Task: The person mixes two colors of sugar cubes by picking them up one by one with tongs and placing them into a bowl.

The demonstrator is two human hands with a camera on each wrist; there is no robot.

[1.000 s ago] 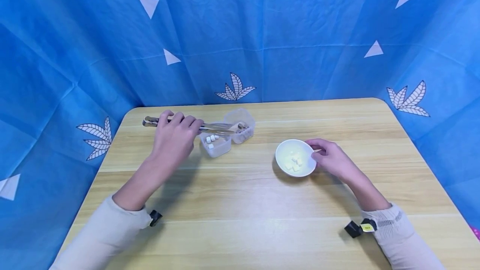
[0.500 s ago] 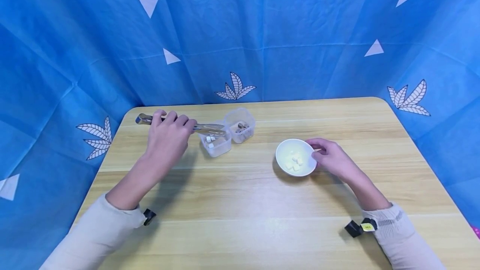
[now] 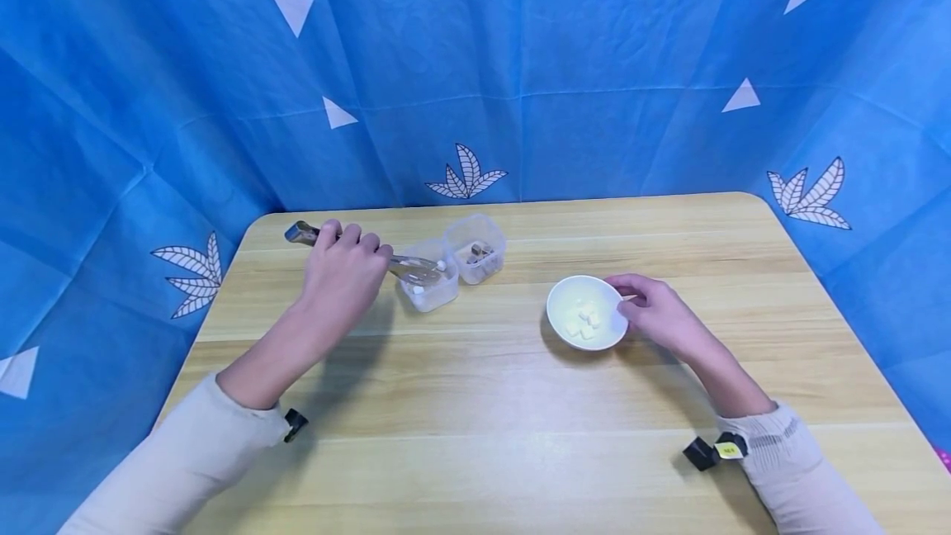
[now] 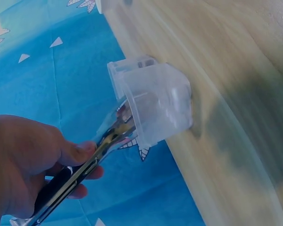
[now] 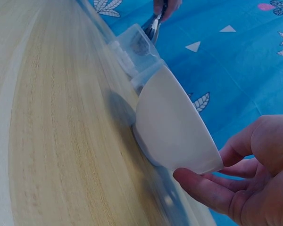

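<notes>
My left hand (image 3: 345, 271) grips metal tongs (image 4: 78, 176) by the handles. Their heads dip into the near-left clear plastic box (image 3: 438, 297), which has small white pieces (image 3: 418, 291) in it. Whether the tongs pinch a piece is hard to tell. Touching that box on the right, a second clear box (image 3: 475, 225) contains small brownish pieces (image 3: 479, 252). With thumb and fingers my right hand (image 3: 657, 316) holds the rim of a white bowl (image 3: 557, 324). Several white cubes (image 3: 587, 322) lie at the bottom of the bowl.
A light wooden table (image 3: 475, 403) carries everything. Behind it and at both sides hangs a blue curtain (image 3: 594, 40) with white triangles and leaf prints. Black wrist devices (image 3: 700, 454) sit at the sleeve cuffs.
First the left hand drew the tongs back leftward from over the boxes. It has then lowered their heads into the near-left box. The right hand and bowl have stayed put.
</notes>
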